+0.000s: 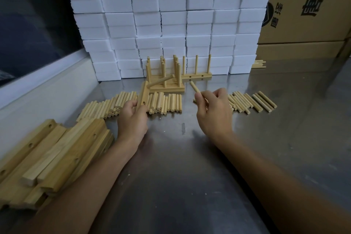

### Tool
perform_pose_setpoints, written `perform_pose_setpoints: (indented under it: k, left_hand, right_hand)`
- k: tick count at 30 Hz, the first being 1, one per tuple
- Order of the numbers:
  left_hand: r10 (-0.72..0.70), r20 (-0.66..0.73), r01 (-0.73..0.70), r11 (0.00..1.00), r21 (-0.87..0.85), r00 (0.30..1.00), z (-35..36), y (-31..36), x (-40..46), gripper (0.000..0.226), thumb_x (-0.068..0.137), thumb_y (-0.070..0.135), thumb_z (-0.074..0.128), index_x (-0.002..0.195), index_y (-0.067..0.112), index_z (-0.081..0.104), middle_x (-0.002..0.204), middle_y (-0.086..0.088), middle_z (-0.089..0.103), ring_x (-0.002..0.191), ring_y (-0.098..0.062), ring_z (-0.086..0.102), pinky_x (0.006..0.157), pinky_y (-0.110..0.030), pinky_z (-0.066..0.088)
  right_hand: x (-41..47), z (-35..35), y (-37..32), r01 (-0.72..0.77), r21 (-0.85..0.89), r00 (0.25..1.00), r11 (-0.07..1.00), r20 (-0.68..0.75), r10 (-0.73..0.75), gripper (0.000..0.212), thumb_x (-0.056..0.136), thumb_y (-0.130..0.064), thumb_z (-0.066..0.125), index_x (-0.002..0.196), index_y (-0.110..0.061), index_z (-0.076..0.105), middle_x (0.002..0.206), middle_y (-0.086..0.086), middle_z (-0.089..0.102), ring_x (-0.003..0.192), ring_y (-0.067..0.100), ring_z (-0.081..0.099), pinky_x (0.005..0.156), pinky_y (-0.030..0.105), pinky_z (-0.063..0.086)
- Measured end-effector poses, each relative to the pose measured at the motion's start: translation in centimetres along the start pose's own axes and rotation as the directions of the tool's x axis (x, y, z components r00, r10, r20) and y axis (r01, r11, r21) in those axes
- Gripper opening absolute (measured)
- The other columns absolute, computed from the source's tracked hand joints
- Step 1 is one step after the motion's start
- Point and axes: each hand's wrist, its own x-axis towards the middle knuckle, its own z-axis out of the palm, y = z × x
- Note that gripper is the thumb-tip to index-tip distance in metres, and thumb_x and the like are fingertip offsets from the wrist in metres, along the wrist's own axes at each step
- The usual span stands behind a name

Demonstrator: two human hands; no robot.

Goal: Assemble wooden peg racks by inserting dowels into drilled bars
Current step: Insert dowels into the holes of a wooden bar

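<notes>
1. Currently my left hand (133,114) grips a drilled bar (142,94), one dowel (160,81) seated
2. My right hand (212,109) pinches a loose dowel (195,86)
3. Judged light, rigid, smooth; hold the dowel near mid-length

Steel tabletop (190,186); white foam blocks (171,21) stacked behind; cardboard boxes (307,9) right.

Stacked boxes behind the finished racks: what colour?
Plain white boxes, clearest in the head view.
</notes>
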Motion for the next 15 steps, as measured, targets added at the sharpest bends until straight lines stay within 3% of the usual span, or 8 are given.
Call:
perform_pose_setpoints:
  k: [5, 7, 9, 13, 15]
  left_hand:
    - [0.006, -0.003, -0.006, 1.000, -0.002, 1.000, 0.04, 0.23, -0.22, 0.011, 0.096, 0.014, 0.052, 0.096, 0.024, 0.056, 0.066, -0.002, 0.050, 0.049, -0.016, 0.038, 0.046, -0.027, 0.030]
    - [0.000, -0.007, 0.000, 1.000, -0.010, 1.000, 0.07, 0.22, -0.16, 0.011, 0.096, 0.014, 0.053, 0.103, 0.022, 0.055, 0.066, -0.002, 0.050, 0.049, -0.016, 0.038, 0.044, -0.026, 0.030]
    - [-0.002, -0.009, 0.002, 1.000, -0.015, 1.000, 0.07, 0.13, -0.16, 0.012, 0.096, 0.015, 0.053, 0.106, 0.022, 0.055, 0.065, -0.001, 0.051, 0.048, -0.015, 0.039, 0.042, -0.025, 0.031]
    - [0.061, 0.011, -0.061, 0.998, 0.022, 0.998, 0.05, -0.07, -0.18, 0.012, 0.097, 0.015, 0.051, 0.094, 0.025, 0.057, 0.061, 0.001, 0.054, 0.045, -0.014, 0.040, 0.045, -0.028, 0.032]
    - [0.084, 0.023, -0.085, 0.995, 0.043, 0.996, 0.10, -0.13, -0.24, 0.011, 0.098, 0.016, 0.051, 0.100, 0.026, 0.056, 0.066, 0.000, 0.058, 0.045, -0.014, 0.042, 0.047, -0.029, 0.034]
  right_hand:
    - [-0.09, -0.28, -0.14, 0.048, 0.103, 0.998, 0.993, 0.034, -0.052, 0.020, 0.098, -0.028, 0.059, 0.093, -0.012, 0.068, 0.080, 0.001, 0.065, 0.072, 0.014, 0.058, 0.068, 0.035, 0.052]
    - [-0.35, -0.53, -0.31, 0.089, 0.109, 0.995, 0.990, 0.028, -0.092, 0.013, 0.094, -0.020, 0.065, 0.098, -0.012, 0.074, 0.085, -0.001, 0.072, 0.074, 0.012, 0.064, 0.073, 0.035, 0.056]
    - [-0.46, -0.67, -0.34, 0.100, 0.108, 0.994, 0.989, 0.034, -0.104, 0.013, 0.091, -0.015, 0.068, 0.100, -0.011, 0.076, 0.087, -0.001, 0.074, 0.074, 0.012, 0.066, 0.073, 0.036, 0.058]
    - [-0.25, -0.63, -0.28, 0.063, 0.107, 0.996, 0.992, 0.053, -0.069, 0.016, 0.089, -0.012, 0.070, 0.104, -0.012, 0.074, 0.092, -0.002, 0.074, 0.081, 0.012, 0.067, 0.077, 0.036, 0.058]
    - [-0.15, -0.55, -0.35, 0.049, 0.103, 0.997, 0.993, 0.050, -0.054, 0.022, 0.093, -0.013, 0.065, 0.114, -0.013, 0.069, 0.099, 0.000, 0.072, 0.088, 0.011, 0.064, 0.080, 0.034, 0.056]
